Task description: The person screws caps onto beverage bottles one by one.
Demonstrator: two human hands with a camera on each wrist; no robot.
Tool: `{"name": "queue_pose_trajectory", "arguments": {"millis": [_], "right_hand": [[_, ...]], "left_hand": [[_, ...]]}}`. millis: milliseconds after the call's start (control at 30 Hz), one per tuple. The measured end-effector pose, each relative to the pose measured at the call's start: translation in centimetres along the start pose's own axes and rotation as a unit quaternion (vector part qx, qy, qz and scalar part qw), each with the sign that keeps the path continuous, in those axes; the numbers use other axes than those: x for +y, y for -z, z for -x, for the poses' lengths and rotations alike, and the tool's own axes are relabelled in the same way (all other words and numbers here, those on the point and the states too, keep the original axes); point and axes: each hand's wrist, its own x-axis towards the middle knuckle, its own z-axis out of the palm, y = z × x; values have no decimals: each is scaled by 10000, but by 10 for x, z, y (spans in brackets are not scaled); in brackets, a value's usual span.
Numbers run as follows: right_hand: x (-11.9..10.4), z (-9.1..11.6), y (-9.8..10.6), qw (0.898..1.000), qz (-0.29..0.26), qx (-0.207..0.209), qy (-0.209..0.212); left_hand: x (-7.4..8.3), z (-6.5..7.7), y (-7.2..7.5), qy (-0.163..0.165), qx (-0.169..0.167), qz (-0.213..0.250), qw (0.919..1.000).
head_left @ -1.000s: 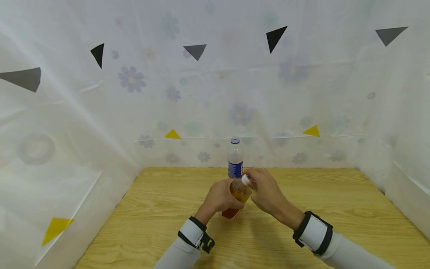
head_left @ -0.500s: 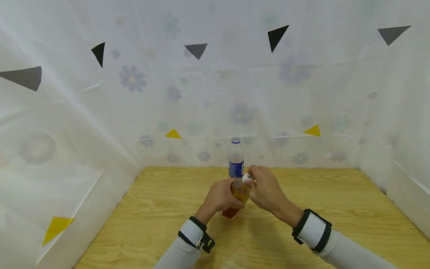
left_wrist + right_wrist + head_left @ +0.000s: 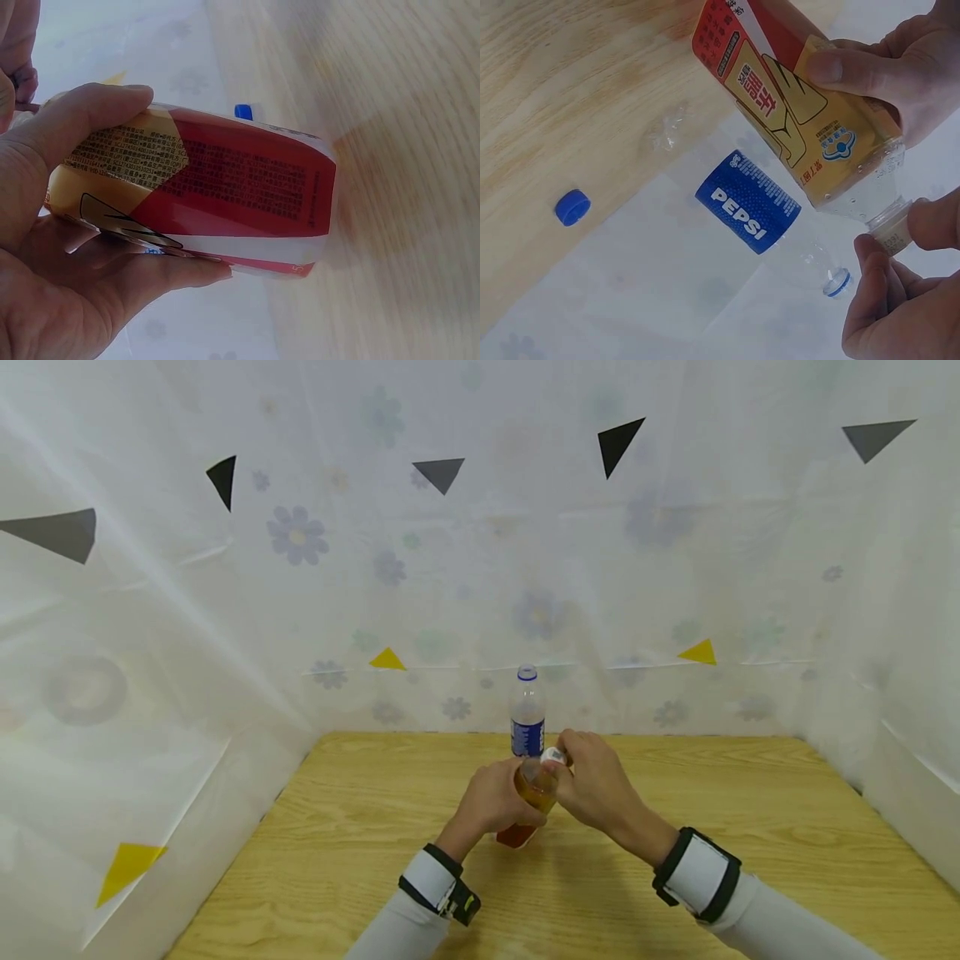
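Observation:
My left hand [image 3: 495, 795] grips a drink bottle [image 3: 810, 105] with a red and gold label round its body. The bottle tilts, its neck leaning toward my right hand [image 3: 600, 785]. Thumb and fingers of that right hand pinch the white cap [image 3: 894, 231] at the bottle's neck. In the left wrist view the label [image 3: 232, 176] faces the camera, with the left thumb and fingers on opposite sides of it. Behind the hands an uncapped clear Pepsi bottle [image 3: 527, 718] stands upright with a blue label.
A loose blue cap [image 3: 572, 208] lies on the wooden table [image 3: 337, 860], near the Pepsi bottle. White patterned sheeting [image 3: 480, 568] walls in the back and both sides of the table.
Over the last second my right hand has turned slightly at the white cap, its fingers shifting on it. The left hand and its bottle have stayed nearly still.

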Motion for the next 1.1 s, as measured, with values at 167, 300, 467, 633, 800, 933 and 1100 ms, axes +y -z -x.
{"name": "queue_pose_trajectory", "arguments": {"millis": [167,300,467,633,800,933,1100], "right_hand": [[1,2,0,10000,10,27,27],[0,4,0,10000,38,23,7],[0,6,-2,10000,83,38,11],[-1,6,-4,9996,109,188,194],[-4,6,-5,9996,-56,168,227],[-6,7,-4,9997,-153,132,151],[-7,6,-2,9998,-209,39,64]], "left_hand": [[0,0,-1,-28,10,-47,10000],[1,1,-2,9,1,-32,10000],[2,1,-2,72,-22,15,10000],[1,2,0,102,3,76,9999],[2,2,0,168,-20,130,9998],[2,1,0,136,-38,139,9998],[3,0,1,70,-33,112,9999]]}}
